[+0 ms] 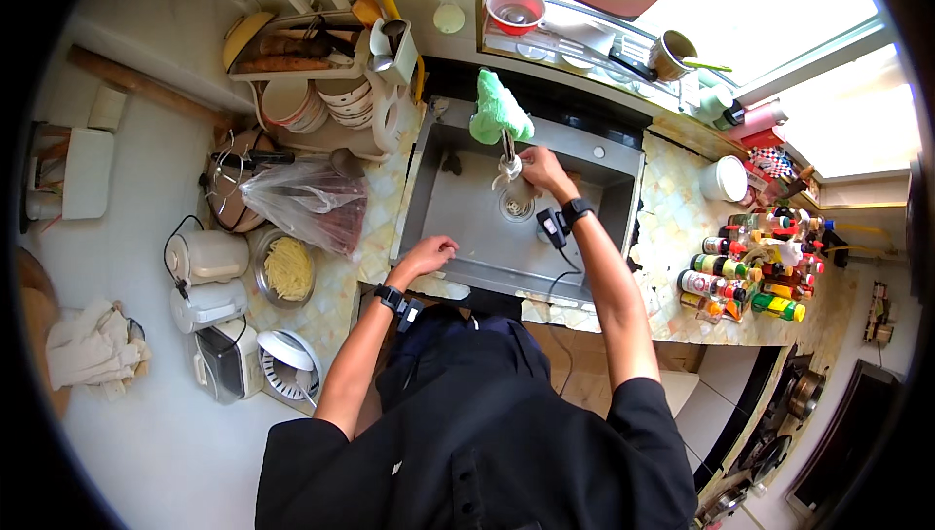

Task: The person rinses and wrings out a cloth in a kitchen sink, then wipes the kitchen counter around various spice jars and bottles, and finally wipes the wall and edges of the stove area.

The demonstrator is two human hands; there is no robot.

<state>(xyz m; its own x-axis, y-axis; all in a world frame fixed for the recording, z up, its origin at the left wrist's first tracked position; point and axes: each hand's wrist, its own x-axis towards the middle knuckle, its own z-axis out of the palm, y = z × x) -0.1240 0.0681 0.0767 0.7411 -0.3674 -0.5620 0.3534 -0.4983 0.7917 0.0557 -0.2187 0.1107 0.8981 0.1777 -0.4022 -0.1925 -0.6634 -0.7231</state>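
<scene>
My right hand (544,170) is at the outlet of the metal faucet (507,143), its fingers beside the white cloth (507,172) tied around the spout. Whether they grip the cloth cannot be made out. A green cloth (498,110) is draped over the faucet's top. Below the outlet, the drain strainer (517,205) shows in the grey sink (467,227). My left hand (431,254) hovers over the sink's front left edge, fingers loosely bent and holding nothing visible. A small dark object (452,162) lies in the sink's back left corner.
Left of the sink are a plastic bag (314,201), a metal bowl of pale shredded food (289,267) and a dish rack (307,137) with bowls. Several sauce bottles (719,267) and a white tub (724,179) stand on the right counter. A cable (559,333) hangs from my right wrist.
</scene>
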